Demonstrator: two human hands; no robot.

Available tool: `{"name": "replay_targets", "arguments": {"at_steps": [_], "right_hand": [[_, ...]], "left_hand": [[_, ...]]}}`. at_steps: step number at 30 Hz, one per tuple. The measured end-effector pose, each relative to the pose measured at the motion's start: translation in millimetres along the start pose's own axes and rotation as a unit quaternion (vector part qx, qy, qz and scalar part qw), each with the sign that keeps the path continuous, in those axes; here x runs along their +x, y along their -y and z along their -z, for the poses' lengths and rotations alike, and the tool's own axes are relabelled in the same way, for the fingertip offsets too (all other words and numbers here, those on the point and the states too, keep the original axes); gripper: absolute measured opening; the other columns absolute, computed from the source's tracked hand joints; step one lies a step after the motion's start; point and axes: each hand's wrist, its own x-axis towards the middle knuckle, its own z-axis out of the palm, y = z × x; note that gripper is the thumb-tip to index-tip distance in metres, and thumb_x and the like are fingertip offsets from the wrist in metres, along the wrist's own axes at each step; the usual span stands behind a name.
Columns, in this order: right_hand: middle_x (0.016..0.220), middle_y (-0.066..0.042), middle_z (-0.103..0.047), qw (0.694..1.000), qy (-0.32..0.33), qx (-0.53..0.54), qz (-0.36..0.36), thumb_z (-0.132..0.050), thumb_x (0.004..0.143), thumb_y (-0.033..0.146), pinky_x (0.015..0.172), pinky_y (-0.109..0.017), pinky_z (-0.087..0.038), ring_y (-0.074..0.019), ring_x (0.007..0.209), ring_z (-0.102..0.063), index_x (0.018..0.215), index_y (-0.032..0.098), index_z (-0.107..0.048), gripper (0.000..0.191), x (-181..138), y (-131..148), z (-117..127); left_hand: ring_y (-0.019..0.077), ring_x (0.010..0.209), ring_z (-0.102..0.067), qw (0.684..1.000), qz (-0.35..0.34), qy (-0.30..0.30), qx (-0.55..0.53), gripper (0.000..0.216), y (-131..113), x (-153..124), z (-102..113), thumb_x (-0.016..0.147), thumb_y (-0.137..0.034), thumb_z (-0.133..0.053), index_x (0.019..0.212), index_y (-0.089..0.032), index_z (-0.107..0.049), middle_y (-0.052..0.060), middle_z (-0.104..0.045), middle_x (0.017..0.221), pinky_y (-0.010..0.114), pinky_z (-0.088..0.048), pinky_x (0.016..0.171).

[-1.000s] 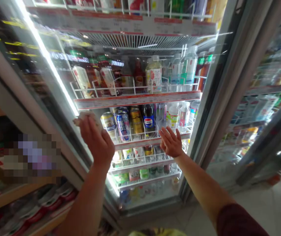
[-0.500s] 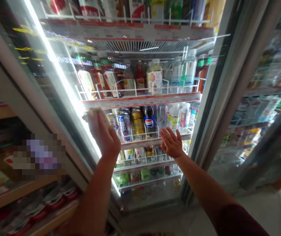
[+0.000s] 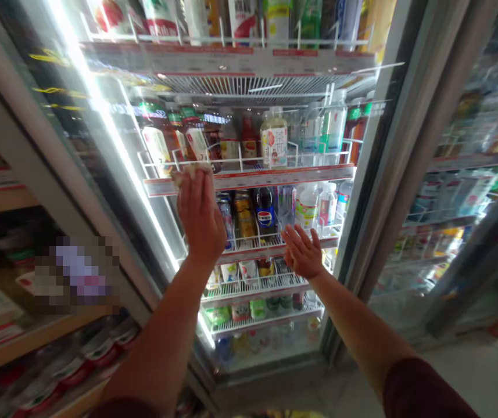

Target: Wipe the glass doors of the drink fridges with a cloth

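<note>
My left hand (image 3: 200,217) presses a pale cloth (image 3: 194,169) against the glass door (image 3: 249,348) of a drinks fridge, left of the middle. The cloth's edge shows above the fingertips; the rest lies hidden under the palm. My right hand (image 3: 303,252) is held up at the same glass, lower and to the right. Its fingers are stretched out, and nothing is seen in it. Through the pane, a Pepsi bottle (image 3: 265,212) and a gold can (image 3: 244,215) appear between the two hands.
Wire shelves with several bottles, such as a white-labelled one (image 3: 274,139), stand behind the glass. The metal door frame (image 3: 388,232) runs down the right. At left is a wooden shelf (image 3: 48,342) with packaged goods. Tiled floor (image 3: 458,371) shows at the lower right.
My left hand has moved right and up across the glass with the cloth, now covering some cans that showed before. My right hand has stayed almost in place.
</note>
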Motion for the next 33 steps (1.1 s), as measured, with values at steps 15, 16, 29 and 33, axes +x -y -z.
{"name": "replay_targets", "arguments": {"at_steps": [15,16,29,33], "right_hand": [[0.139,-0.007,-0.069,1.0,0.003,-0.002,-0.003,-0.05,0.095,0.021,0.133,-0.042,-0.013,-0.0191,0.145,-0.051,0.155,0.02,-0.045,0.06,-0.8,1.6,-0.4],[0.14,-0.008,-0.069,1.0,0.005,-0.001,-0.004,-0.051,0.095,0.021,0.132,-0.043,-0.013,-0.0194,0.145,-0.051,0.155,0.02,-0.045,0.06,-1.5,1.5,-0.8],[0.141,-0.005,-0.068,1.0,0.014,-0.003,-0.013,-0.05,0.095,0.021,0.133,-0.042,-0.013,-0.0193,0.142,-0.054,0.152,0.025,-0.05,0.057,-3.3,2.0,-2.1],[0.137,-0.008,-0.071,1.0,-0.004,0.004,-0.004,-0.051,0.095,0.02,0.133,-0.042,-0.013,-0.019,0.145,-0.05,0.15,0.019,-0.052,0.055,1.1,2.3,0.8]], "left_hand": [[0.0258,0.158,-0.024,1.0,0.017,0.023,-0.009,0.056,10.2,-34.0,12.4,0.103,-0.014,-0.034,0.159,-0.009,-0.035,0.017,-0.038,0.163,0.051,-0.026,0.13],[0.024,0.158,-0.024,0.998,-0.015,0.06,-0.022,0.058,-1.3,-57.0,11.0,0.102,-0.012,-0.034,0.16,-0.011,-0.034,0.016,-0.041,0.162,0.047,-0.028,0.129],[0.0297,0.158,-0.022,0.998,0.055,-0.018,-0.02,0.058,35.5,-61.9,23.6,0.106,-0.022,-0.038,0.163,-0.015,-0.028,0.014,-0.028,0.169,0.05,-0.02,0.131],[0.0209,0.157,-0.025,0.99,-0.073,0.11,-0.047,0.069,-7.4,-147.2,15.7,0.1,-0.007,-0.039,0.165,-0.022,-0.022,0.01,-0.046,0.16,0.04,-0.024,0.13]]}}
